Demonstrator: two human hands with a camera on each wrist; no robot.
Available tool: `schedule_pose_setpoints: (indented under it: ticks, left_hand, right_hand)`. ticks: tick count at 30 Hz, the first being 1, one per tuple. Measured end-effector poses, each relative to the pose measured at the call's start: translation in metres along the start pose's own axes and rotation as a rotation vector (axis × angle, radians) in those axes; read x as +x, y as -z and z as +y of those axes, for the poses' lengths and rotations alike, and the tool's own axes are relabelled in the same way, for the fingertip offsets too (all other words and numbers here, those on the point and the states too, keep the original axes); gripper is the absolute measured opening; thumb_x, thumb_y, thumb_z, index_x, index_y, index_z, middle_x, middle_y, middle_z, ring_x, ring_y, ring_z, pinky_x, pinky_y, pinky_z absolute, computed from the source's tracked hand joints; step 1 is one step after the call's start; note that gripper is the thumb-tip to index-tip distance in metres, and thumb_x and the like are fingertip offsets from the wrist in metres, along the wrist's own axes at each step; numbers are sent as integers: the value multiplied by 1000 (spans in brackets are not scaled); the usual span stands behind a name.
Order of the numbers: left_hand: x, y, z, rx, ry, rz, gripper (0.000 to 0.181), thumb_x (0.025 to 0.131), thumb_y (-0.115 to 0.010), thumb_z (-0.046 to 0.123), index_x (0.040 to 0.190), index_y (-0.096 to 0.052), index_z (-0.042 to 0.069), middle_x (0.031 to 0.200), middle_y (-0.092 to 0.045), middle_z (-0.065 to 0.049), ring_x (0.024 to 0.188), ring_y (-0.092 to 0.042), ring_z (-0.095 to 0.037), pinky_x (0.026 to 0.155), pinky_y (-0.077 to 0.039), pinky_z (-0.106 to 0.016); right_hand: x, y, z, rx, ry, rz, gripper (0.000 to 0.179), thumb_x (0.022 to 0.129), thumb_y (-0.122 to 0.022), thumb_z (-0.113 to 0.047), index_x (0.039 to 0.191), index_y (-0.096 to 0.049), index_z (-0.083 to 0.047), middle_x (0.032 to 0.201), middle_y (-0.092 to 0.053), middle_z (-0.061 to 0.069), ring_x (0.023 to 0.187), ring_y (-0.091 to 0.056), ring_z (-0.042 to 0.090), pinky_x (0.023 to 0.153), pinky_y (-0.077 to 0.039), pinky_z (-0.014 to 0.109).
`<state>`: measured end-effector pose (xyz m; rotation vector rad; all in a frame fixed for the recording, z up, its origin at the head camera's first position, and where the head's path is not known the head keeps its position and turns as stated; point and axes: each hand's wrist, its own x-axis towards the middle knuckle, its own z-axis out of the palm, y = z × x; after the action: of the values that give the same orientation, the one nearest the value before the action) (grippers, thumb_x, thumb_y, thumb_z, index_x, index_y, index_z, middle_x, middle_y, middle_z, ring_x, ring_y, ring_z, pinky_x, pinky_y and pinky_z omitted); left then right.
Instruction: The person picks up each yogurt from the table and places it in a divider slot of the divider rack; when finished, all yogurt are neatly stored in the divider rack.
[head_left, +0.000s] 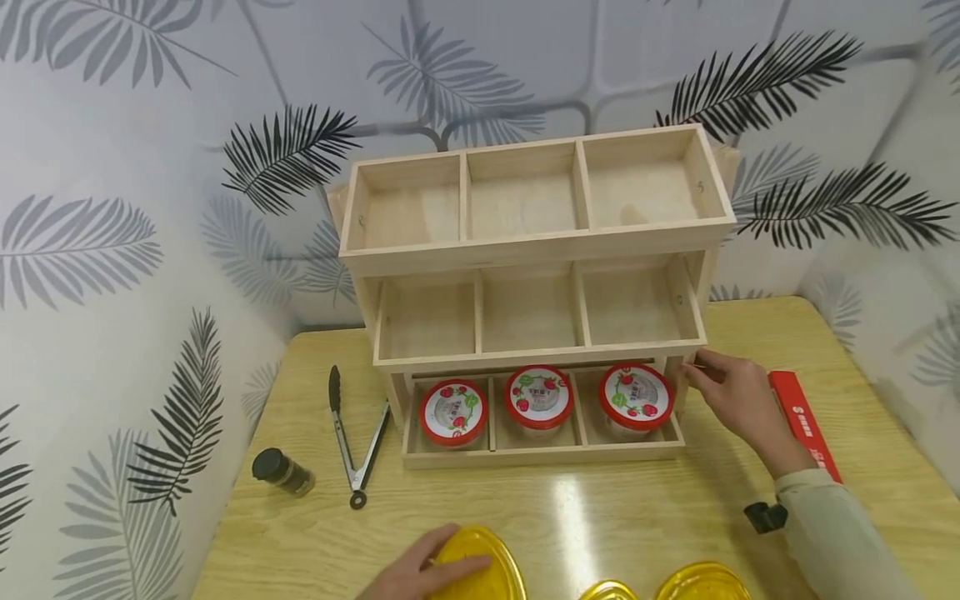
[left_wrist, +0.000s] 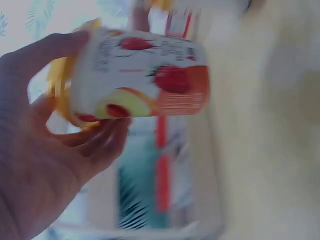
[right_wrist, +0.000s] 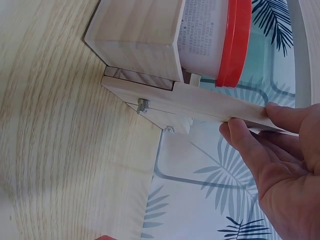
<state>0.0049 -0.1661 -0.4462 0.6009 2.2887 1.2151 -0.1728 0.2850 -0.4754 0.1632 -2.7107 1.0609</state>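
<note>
My left hand (head_left: 427, 567), low in the head view, grips a jar with a gold lid (head_left: 480, 575). Seen from the left wrist, the jar (left_wrist: 145, 75) lies on its side in my fingers and carries a label with strawberries and cut fruit. With thumb and fingers, my right hand (head_left: 738, 400) pinches the right side post (right_wrist: 210, 102) of a three-tier wooden rack (head_left: 540, 246). Three tubs with red-rimmed, strawberry-printed lids sit in the bottom tier: a left one (head_left: 453, 412), a middle one (head_left: 538, 398) and a right one (head_left: 636, 397).
Two more gold lids, one small (head_left: 608, 591) and one larger (head_left: 703, 582), show at the front edge. Tongs (head_left: 360, 454) and a black-capped spice bottle (head_left: 283, 472) lie left of the rack. A long red box (head_left: 806, 425) lies right, beyond my right hand. Behind stands a leaf-patterned wall.
</note>
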Motion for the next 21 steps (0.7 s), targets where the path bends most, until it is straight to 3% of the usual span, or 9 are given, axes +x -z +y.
schedule_pose_setpoints:
  ticks: [2, 4, 7, 9, 13, 15, 17, 21]
  left_hand:
    - [-8, 33, 18, 280, -142, 148, 63, 88, -76, 39, 145, -49, 41, 154, -37, -12, 124, -52, -31, 90, -53, -49]
    - [-7, 66, 34, 320, -252, 293, 75, 80, -83, 30, 147, -49, 35, 155, -37, -8, 125, -51, -30, 93, -52, -50]
    - [2, 115, 56, 404, -454, 540, 81, 71, -85, 18, 146, -52, 19, 152, -42, -6, 124, -52, -26, 98, -50, -36]
    - [14, 150, 73, 394, -579, 640, 80, 68, -81, 13, 143, -53, 8, 149, -45, -9, 124, -53, -26, 102, -46, -30]
    - [34, 208, 113, 225, -703, 716, 75, 75, -77, 6, 144, -50, 0, 148, -47, -12, 127, -50, -28, 107, -42, -30]
    - [43, 228, 131, 150, -737, 724, 72, 79, -75, 3, 145, -48, 1, 145, -49, -13, 124, -50, -28, 107, -42, -30]
    - [52, 244, 147, 133, -735, 726, 68, 83, -74, 2, 146, -49, 3, 142, -51, -12, 123, -51, -28, 106, -42, -30]
    - [76, 263, 171, 220, -560, 722, 68, 87, -73, 7, 149, -49, 19, 142, -52, -5, 121, -53, -22, 102, -44, -26]
  right_hand:
    - [1, 0, -2, -8, -9, -16, 46, 97, -67, -18, 131, -58, 12, 121, -63, 32, 100, -67, 48, 75, -56, 54]
    - [1, 1, -4, -20, -26, -34, 48, 98, -66, -20, 132, -57, 11, 123, -62, 32, 102, -66, 48, 76, -56, 55]
    - [1, 3, -5, -29, -35, -43, 48, 98, -66, -20, 133, -56, 12, 124, -61, 33, 102, -66, 48, 77, -56, 56]
    - [1, 3, -4, -31, -36, -36, 48, 98, -66, -19, 133, -56, 12, 123, -61, 33, 102, -66, 48, 76, -56, 56]
    - [3, -1, -3, -17, -16, -19, 45, 97, -67, -18, 131, -59, 12, 119, -64, 32, 100, -67, 47, 76, -56, 55]
    - [4, -3, -4, -11, -5, -21, 45, 97, -68, -19, 130, -60, 11, 118, -65, 31, 99, -68, 46, 76, -57, 54]
    - [4, -3, -4, -18, 3, -25, 44, 97, -68, -19, 129, -61, 11, 118, -66, 31, 99, -68, 46, 75, -57, 55]
    - [2, 0, -6, -35, 16, -15, 43, 96, -68, -16, 128, -60, 13, 116, -65, 32, 97, -68, 47, 74, -56, 56]
